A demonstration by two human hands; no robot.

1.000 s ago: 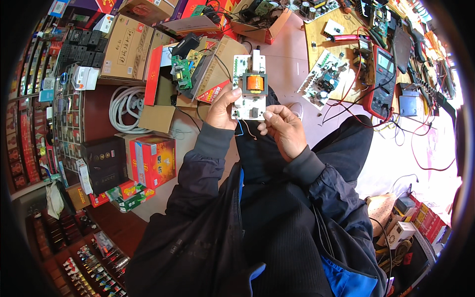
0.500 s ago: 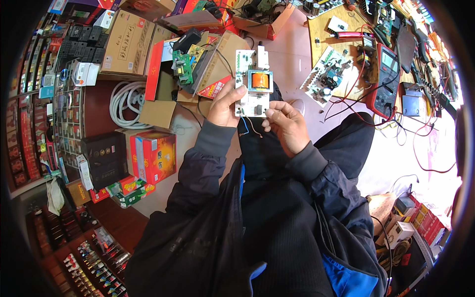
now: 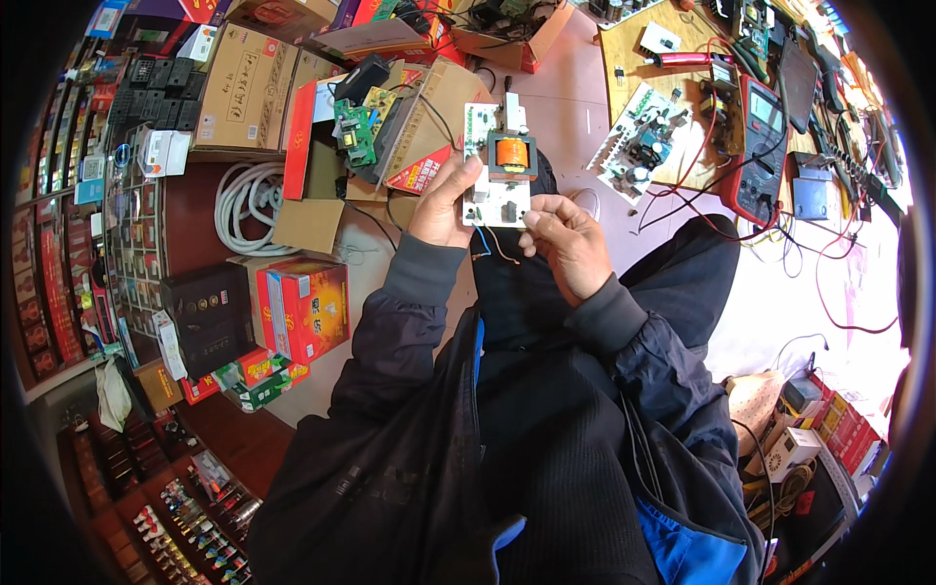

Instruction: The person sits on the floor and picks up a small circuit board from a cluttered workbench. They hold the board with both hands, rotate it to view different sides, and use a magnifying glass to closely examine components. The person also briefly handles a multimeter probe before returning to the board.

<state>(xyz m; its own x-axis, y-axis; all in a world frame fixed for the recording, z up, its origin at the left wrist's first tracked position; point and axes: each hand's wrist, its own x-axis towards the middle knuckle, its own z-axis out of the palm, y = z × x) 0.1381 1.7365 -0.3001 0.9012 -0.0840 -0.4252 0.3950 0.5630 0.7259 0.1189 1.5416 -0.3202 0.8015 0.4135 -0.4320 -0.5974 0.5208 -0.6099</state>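
A white circuit board [image 3: 494,202] with an orange-wound transformer [image 3: 512,153] is held up over my lap. My left hand [image 3: 446,207] grips its left edge, thumb on the front and the other fingers mostly behind. At the lower right corner, my right hand [image 3: 567,246] pinches the board's edge between thumb and bent fingers. Blue and brown wires [image 3: 499,248] dangle from the bottom edge between the hands.
On the wooden bench [image 3: 624,107] at the right lie another circuit board [image 3: 643,141] and a red multimeter [image 3: 759,151] with trailing leads. Left of me stand an open carton with a green board [image 3: 355,132], a coiled white hose [image 3: 244,210] and a red box [image 3: 310,310].
The view has shifted slightly. The board's upper end appears a little lower and tilted differently; both hands keep nearly the same hold on it.
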